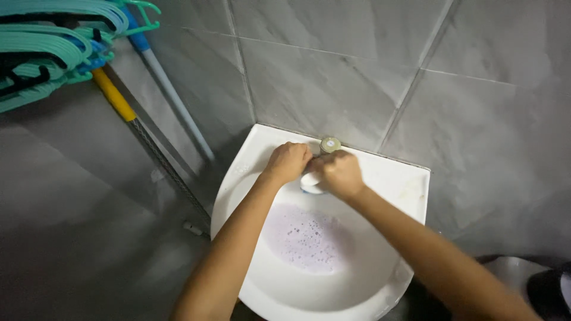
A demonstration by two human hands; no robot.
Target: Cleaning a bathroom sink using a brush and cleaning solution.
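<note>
Both hands at far rim of white corner sink [392, 178], under tap [330, 144]. Left hand [288, 161] fisted, contents hidden. Right hand [337, 173] clamped on small white object [309, 183], likely soap; kept over basin to catch drips. Foamy lilac water [306, 238] pooled below. Teal hangers [53, 41], mop poles [172, 98] far left.

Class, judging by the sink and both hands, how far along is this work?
Done: the white sink already holds soapy, bubbly water. In hand: the left hand and right hand are closed around a small white object beneath the tap. Left: the water is undrained.
</note>
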